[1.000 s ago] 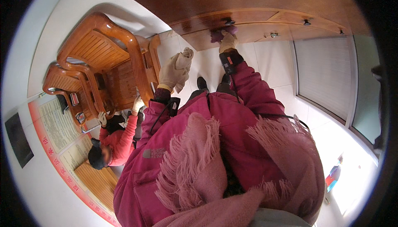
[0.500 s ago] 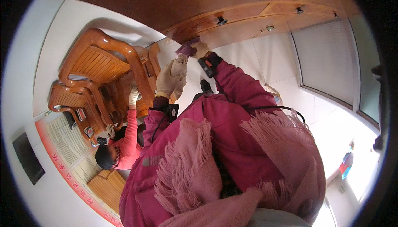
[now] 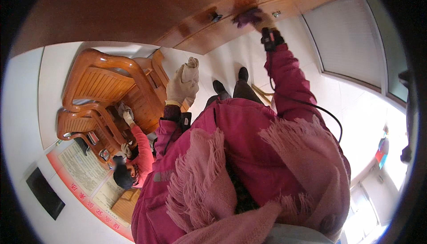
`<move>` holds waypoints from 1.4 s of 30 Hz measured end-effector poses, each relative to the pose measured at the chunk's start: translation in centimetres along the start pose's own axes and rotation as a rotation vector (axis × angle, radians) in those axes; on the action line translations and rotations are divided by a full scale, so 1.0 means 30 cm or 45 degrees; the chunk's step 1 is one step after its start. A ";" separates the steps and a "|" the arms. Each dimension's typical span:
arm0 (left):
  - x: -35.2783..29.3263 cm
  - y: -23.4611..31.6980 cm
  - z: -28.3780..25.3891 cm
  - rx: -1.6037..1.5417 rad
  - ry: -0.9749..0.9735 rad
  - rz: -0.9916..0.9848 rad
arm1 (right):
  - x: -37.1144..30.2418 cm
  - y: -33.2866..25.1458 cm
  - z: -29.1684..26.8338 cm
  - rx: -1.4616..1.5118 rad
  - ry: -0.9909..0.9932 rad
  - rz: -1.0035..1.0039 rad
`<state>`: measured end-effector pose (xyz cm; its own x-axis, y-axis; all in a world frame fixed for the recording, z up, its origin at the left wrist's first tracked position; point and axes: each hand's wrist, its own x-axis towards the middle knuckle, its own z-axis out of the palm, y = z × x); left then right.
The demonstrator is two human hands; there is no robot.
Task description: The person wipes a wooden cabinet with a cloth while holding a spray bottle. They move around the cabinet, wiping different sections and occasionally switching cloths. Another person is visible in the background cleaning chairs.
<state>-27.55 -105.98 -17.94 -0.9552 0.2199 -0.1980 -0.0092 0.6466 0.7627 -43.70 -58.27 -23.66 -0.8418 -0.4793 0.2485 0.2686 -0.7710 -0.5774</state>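
Purple cloth (image 3: 247, 18) is pressed against the glossy wooden cabinet (image 3: 133, 8) by the right hand (image 3: 262, 21), which is closed on it at the drawer fronts, close to a small dark knob (image 3: 216, 17). The right arm in its magenta sleeve (image 3: 284, 77) reaches up to that spot. The left hand (image 3: 182, 86), in a pale glove, is raised in front of the chest with its fingers curled around a bunched cream rag (image 3: 192, 66). Off to the left, another person in a red top (image 3: 141, 152) has gloved hands on stacked wooden chairs (image 3: 95, 92).
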 end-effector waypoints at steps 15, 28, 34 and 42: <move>0.116 0.247 0.129 0.086 -0.518 -0.069 | -0.942 -0.159 0.231 -0.728 2.164 -0.309; 0.182 0.435 0.151 0.335 -0.624 0.115 | -1.492 0.398 0.463 -0.632 2.634 0.127; 0.220 0.350 0.195 0.486 -0.586 0.214 | -1.440 0.466 0.501 -0.909 2.666 0.594; 0.250 0.449 0.256 0.581 -0.746 0.058 | -1.508 0.583 0.204 -1.430 2.055 0.992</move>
<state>-32.56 -90.02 -13.87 -0.6362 0.5247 -0.5656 0.2721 0.8386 0.4719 1.93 -52.64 -40.22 -0.4498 0.6723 -0.5879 0.8683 0.1753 -0.4639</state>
